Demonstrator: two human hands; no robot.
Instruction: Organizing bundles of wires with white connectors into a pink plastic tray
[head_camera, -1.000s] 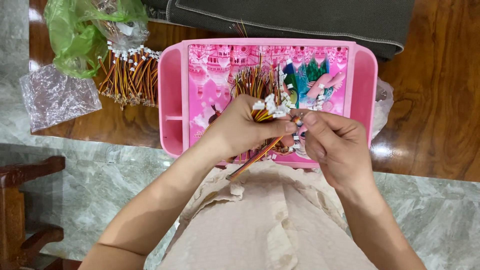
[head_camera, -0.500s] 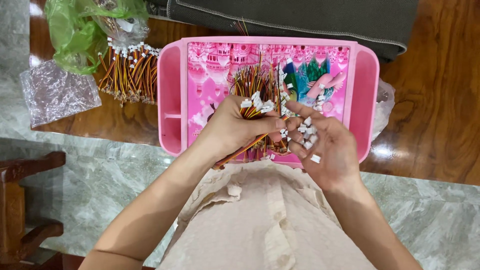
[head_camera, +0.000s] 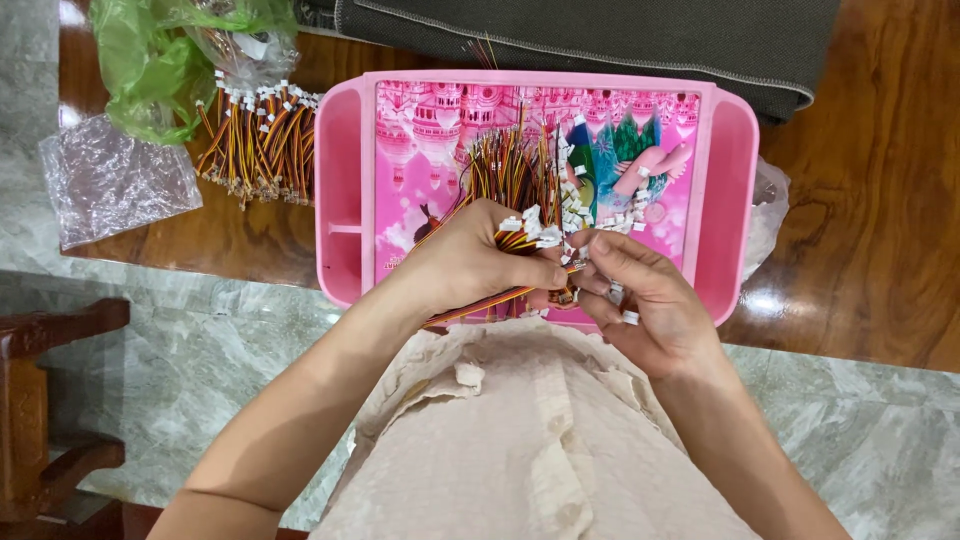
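My left hand (head_camera: 470, 262) grips a bundle of red, yellow and black wires (head_camera: 478, 302) with white plugs at the top, over the near edge of a pink tray (head_camera: 340, 180). Facing it, my right hand (head_camera: 640, 300) pinches at the tip of one wire by the left thumb and keeps small white connectors (head_camera: 630, 317) in its palm. On the tray's picture lie a loose heap of wires (head_camera: 510, 165) and scattered white connectors (head_camera: 578, 205).
A finished bunch of wires with white plugs (head_camera: 255, 140) lies on the wooden table left of the tray, beside a green plastic bag (head_camera: 150, 60) and a clear bag (head_camera: 110, 185). A dark cloth (head_camera: 600, 30) lies behind the tray. A wooden chair (head_camera: 50, 400) stands at lower left.
My right hand opened half a second ago, showing white connectors in its palm, and has now closed back against the left hand's wire tips. The bundle stays in my left hand.
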